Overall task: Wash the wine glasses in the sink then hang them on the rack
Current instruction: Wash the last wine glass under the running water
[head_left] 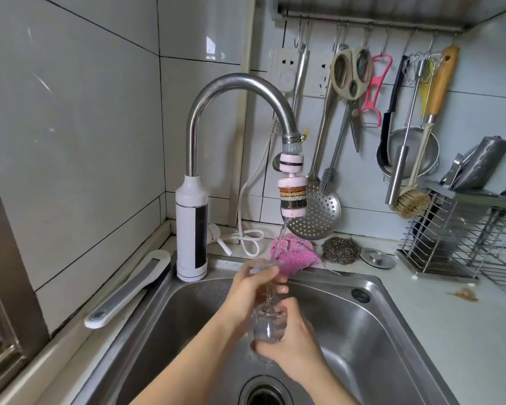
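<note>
both bare forearms enter from the lower edge and converge near the centre. the left forearm rises from the lower left; the left hand lies farther from the body, its back turned upward, its fingers curled round the stem of a wine glass, with the fingertips showing on the far side. the right forearm rises from the lower right; the right hand sits nearer the body, just below the left, and wraps round the bowl of the same glass. the two hands lie close together, one above the other.
</note>
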{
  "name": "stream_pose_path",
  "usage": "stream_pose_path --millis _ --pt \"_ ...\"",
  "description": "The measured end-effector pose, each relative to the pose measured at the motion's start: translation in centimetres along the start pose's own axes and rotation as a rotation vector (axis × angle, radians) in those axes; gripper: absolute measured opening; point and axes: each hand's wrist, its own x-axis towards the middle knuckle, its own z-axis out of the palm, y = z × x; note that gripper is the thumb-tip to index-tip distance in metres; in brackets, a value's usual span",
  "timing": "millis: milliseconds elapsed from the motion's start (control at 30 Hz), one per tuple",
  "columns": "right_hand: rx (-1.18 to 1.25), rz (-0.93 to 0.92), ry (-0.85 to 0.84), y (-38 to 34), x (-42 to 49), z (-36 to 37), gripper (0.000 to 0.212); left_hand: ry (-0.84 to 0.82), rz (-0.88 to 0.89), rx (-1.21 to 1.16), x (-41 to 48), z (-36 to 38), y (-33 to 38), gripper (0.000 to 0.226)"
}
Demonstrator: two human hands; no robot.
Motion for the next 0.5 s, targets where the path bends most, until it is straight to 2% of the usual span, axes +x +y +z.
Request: stream_pose_path --millis 100,233,300,400,500 --pt "-0.03 0.004 -0.039 -0.2 0.1 0.1 0.082 -0.059 -0.092 -0.115 -0.1 0.7 0.2 0.054" --pt "-0.114 0.009 -0.026 -0.2 0.4 -0.2 0.083 0.005 -0.049 -0.066 0.1 1.8 1.1 0.009" --pt "-0.169 -0.014 -0.007 0.0 0.6 -0.4 0.088 0.028 -0.098 -0.119 0.4 2.0 1.4 0.013" --pt "-0.19 -0.027 -0.003 0.1 0.6 -0.5 0.101 0.019 -0.152 -0.192 0.5 1.8 1.4 0.031" --pt "-0.191 -0.032 -0.009 0.1 0.6 -0.4 0.103 0.009 -0.111 -0.192 0.3 1.1 1.3 0.011"
